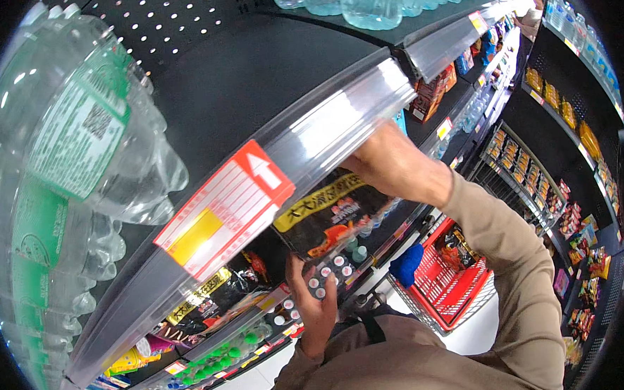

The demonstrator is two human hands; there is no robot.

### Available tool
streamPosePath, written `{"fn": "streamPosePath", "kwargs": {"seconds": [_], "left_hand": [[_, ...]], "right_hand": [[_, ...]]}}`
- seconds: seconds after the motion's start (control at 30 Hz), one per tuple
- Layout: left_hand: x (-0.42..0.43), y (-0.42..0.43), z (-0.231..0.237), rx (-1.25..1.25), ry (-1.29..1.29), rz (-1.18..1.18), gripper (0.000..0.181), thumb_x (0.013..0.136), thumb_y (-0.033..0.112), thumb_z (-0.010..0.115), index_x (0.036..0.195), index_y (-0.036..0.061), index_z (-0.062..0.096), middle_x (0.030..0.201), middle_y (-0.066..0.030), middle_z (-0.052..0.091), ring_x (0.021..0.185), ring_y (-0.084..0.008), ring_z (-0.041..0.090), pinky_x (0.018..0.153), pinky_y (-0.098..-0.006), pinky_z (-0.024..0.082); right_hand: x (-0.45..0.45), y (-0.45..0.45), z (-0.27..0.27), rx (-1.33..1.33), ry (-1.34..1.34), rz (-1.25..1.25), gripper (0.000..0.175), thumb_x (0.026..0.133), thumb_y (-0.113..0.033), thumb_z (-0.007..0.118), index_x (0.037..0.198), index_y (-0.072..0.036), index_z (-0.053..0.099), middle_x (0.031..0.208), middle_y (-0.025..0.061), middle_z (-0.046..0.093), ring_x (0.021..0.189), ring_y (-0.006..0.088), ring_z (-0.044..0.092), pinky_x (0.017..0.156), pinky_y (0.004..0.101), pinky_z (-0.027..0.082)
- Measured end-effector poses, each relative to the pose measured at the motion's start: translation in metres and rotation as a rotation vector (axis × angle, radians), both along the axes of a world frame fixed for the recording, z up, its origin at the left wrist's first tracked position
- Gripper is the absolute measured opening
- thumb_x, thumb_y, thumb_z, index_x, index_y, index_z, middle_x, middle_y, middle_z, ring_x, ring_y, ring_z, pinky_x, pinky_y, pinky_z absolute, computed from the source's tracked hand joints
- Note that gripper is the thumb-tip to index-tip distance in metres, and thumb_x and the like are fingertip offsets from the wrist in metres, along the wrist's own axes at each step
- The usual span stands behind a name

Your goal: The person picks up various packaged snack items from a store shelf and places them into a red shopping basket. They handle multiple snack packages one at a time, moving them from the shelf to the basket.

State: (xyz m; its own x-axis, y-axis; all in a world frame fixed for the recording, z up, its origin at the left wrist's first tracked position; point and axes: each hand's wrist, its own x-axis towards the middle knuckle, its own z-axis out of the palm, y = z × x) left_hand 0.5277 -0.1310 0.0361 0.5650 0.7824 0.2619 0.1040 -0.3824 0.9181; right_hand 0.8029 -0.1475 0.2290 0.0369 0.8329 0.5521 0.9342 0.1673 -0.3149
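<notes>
A black food packet [334, 212] with a yellow banner and a picture of red food is tilted below the upper shelf's front edge. My left hand [315, 301] supports its lower corner, thumb spread. At its upper right, my right hand [403, 166] is curled against the packet, fingertips hidden by the clear price rail [335, 125]. Similar black packets [214, 301] lie on the shelf below, left of my left hand. A red-and-white price card [225, 210] with a yellow patch and an arrow sits in the rail.
Large clear bottles with green labels [80, 122] crowd the upper shelf's left. Below my hands are white-capped bottles [326, 273]. A red basket [449, 288] with packets inside and a blue cloth-like item [406, 265] at its rim stands right of my body. Snack shelves [567, 113] line the far side.
</notes>
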Motion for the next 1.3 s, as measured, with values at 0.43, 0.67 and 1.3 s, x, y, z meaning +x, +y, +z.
{"fn": "streamPosePath", "kwargs": {"seconds": [0.43, 0.67, 1.3], "left_hand": [[0.023, 0.061, -0.022, -0.020, -0.106, 0.154, 0.077, 0.106, 0.017, 0.063, 0.166, -0.0024, 0.018, 0.166, -0.0282, 0.027, 0.153, -0.0378, 0.035, 0.116, -0.0463, 0.045], [0.026, 0.080, -0.031, -0.079, -0.071, 0.225, 0.077, 0.108, 0.020, 0.061, 0.167, 0.0012, 0.015, 0.166, -0.0277, 0.027, 0.154, -0.0361, 0.033, 0.120, -0.0466, 0.040], [0.032, 0.090, -0.046, -0.196, 0.010, 0.337, 0.079, 0.105, 0.012, 0.065, 0.167, 0.0039, 0.018, 0.170, -0.0199, 0.024, 0.153, -0.0346, 0.036, 0.117, -0.0446, 0.045]], "right_hand": [[-0.014, 0.090, -0.027, -0.088, 0.003, 0.097, 0.026, 0.094, -0.008, 0.066, 0.119, -0.002, 0.067, 0.110, 0.0228, 0.071, 0.107, 0.0402, 0.069, 0.089, 0.0453, 0.056], [-0.016, 0.104, -0.042, -0.105, 0.037, 0.095, 0.028, 0.096, -0.007, 0.063, 0.123, -0.001, 0.063, 0.112, 0.0239, 0.070, 0.109, 0.0399, 0.069, 0.091, 0.0446, 0.055], [-0.019, 0.073, -0.144, 0.123, 0.757, -0.262, 0.033, 0.100, -0.006, 0.057, 0.133, 0.003, 0.054, 0.118, 0.0270, 0.070, 0.115, 0.0390, 0.069, 0.098, 0.0427, 0.053]]}}
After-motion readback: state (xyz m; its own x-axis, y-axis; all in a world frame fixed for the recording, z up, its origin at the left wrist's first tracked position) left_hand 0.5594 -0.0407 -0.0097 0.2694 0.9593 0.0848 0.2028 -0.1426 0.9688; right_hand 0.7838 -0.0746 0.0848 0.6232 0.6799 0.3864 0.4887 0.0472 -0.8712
